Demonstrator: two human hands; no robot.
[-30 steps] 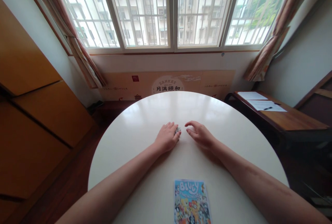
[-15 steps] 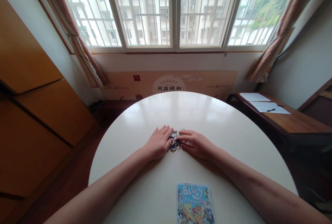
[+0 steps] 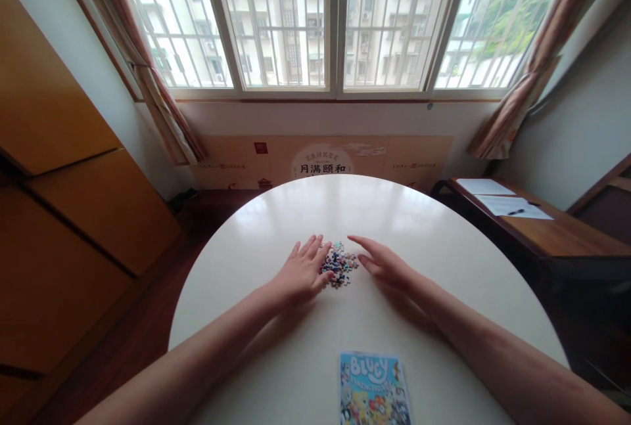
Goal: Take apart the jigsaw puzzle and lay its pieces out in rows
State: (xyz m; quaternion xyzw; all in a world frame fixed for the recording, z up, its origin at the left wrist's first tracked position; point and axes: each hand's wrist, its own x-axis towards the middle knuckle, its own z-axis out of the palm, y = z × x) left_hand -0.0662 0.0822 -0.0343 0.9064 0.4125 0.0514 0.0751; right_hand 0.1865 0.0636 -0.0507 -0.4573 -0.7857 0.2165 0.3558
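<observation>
A small heap of jigsaw puzzle pieces (image 3: pixel 339 266) lies on the round white table (image 3: pixel 276 372), between my two hands. My left hand (image 3: pixel 304 270) is at the heap's left edge, fingers spread and pointing away from me; its fingertips and thumb cover some pieces. To the right of the heap, a little apart from it, is my right hand (image 3: pixel 384 263), with its index finger stretched out and its thumb apart. Neither hand holds a piece. Nearer to me lies a blue picture card or booklet (image 3: pixel 373 388) marked "Bluey", cut off by the lower frame edge.
A wooden side table (image 3: pixel 582 231) at the right bears paper sheets (image 3: pixel 515 205) and a pen (image 3: pixel 516 212). Wooden cabinets (image 3: pixel 89 208) stand at the left. Behind the table are a printed panel (image 3: pixel 236 156) and a barred window (image 3: pixel 286 24) with curtains (image 3: pixel 158 103).
My right hand has moved right, off the puzzle pieces, and its fingers have straightened. My left hand has lifted slightly, fingers wider apart. More of the heap now shows.
</observation>
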